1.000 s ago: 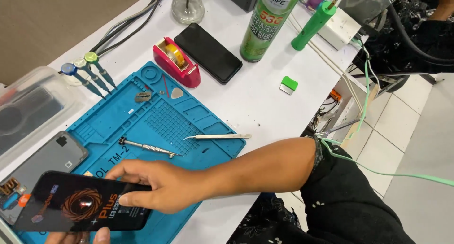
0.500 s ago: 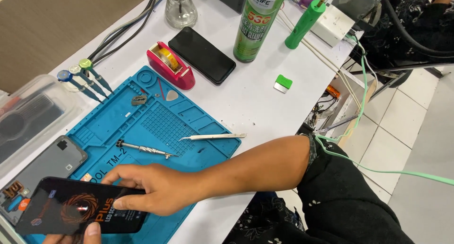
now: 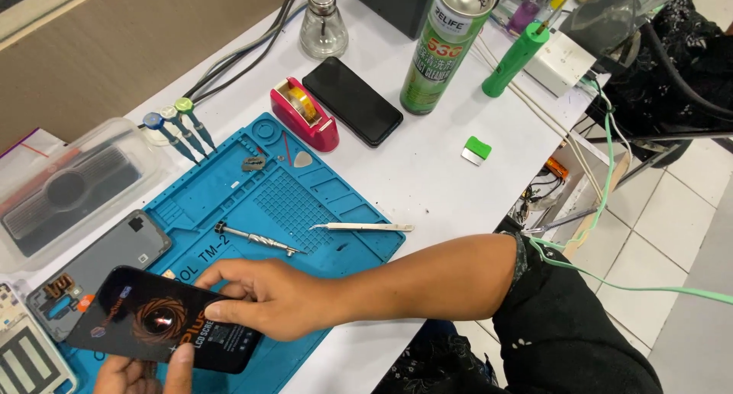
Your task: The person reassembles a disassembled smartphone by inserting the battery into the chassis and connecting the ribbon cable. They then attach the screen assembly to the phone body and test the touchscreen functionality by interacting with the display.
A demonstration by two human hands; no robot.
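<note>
Both hands are on a black phone screen panel (image 3: pixel 160 323) with an orange swirl graphic, low at 8 o'clock in the head view. Right hand (image 3: pixel 263 298) comes in from 3 o'clock, fingers curled over the panel's right end, thumb under, pinching it closed. Left hand (image 3: pixel 149 373) is mostly cut off at the bottom edge; thumb and a fingertip press the panel's lower edge, so it has hold, but how far the rest of the fingers close I cannot tell.

Panel is held just above the near left corner of a blue silicone repair mat (image 3: pixel 305 203). On the mat: a small screwdriver (image 3: pixel 258 240) just at 12 o'clock of the right hand, metal tweezers (image 3: pixel 363 227) at 2 o'clock of it, a grey pick (image 3: pixel 303 159) and a small metal part (image 3: pixel 253 163) near the far edge. A grey phone back shell (image 3: pixel 107 260) lies at 10 o'clock, touching the panel's far edge in view.

Off the mat on the white table (image 3: pixel 443 180): red tape dispenser (image 3: pixel 304 113), black phone (image 3: pixel 352 100) face down beside it, green spray can (image 3: pixel 449 46), glass solvent bottle (image 3: pixel 323 24), green-handled tool (image 3: pixel 515 58), three precision screwdrivers (image 3: pixel 175 127), clear plastic case (image 3: pixel 72 184) at 9 o'clock, small green-and-white scraper (image 3: pixel 476 150) at 1 o'clock.
</note>
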